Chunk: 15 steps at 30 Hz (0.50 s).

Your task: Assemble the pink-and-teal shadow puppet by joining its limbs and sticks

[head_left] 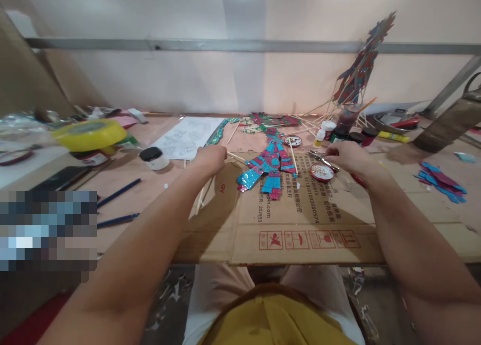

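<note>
A jointed paper figure (275, 160) in shiny blue and magenta lies flat on the printed cardboard (300, 220), with thin sticks attached. At its left, my left hand (211, 160) is closed on a thin stick (236, 156) that runs toward the figure; its fingertips are partly hidden. My right hand (351, 157) hovers at the figure's right with fingers bent together, over a silver metal tool (319, 156). What its fingertips pinch, if anything, is hidden. Just below them sits a small round lid (321, 172) holding tiny fasteners.
A drawing sheet (188, 134) and a dark-capped jar (154, 158) lie left, near yellow tape (90, 133). Paint jars (328, 129) and a large bottle (447, 119) stand right. Blue-magenta pieces (441, 181) lie at far right. Another stick-mounted figure (363, 64) leans behind.
</note>
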Each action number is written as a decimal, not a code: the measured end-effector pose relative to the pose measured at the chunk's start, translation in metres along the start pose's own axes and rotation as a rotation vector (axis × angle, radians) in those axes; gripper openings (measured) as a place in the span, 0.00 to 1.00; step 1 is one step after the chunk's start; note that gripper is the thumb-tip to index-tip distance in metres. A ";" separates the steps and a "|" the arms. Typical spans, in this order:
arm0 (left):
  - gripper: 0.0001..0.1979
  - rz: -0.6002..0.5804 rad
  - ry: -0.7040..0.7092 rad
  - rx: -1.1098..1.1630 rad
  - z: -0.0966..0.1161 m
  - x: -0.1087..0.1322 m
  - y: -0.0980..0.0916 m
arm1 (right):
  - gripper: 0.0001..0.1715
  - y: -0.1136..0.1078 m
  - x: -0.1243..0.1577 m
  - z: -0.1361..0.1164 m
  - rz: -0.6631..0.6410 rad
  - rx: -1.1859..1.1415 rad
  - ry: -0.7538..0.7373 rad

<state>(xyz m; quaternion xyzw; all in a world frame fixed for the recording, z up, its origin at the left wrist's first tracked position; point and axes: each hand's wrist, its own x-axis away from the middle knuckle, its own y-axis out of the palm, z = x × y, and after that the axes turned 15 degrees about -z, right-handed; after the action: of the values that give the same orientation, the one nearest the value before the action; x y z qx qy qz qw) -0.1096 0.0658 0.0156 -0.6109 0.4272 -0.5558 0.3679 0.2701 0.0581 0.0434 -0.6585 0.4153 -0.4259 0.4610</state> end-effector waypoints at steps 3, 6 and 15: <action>0.11 -0.048 0.026 -0.037 -0.005 0.000 0.000 | 0.05 0.000 -0.002 0.005 -0.060 0.063 0.002; 0.09 -0.079 0.023 -0.059 -0.010 0.003 -0.001 | 0.07 0.002 -0.004 0.010 -0.094 0.129 0.001; 0.09 -0.108 0.037 -0.074 -0.038 -0.001 -0.001 | 0.07 0.008 -0.006 0.009 -0.202 0.246 -0.008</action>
<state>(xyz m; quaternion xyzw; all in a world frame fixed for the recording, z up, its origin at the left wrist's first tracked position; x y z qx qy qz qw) -0.1475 0.0683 0.0207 -0.6358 0.4206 -0.5699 0.3067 0.2754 0.0641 0.0328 -0.6371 0.2899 -0.5151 0.4947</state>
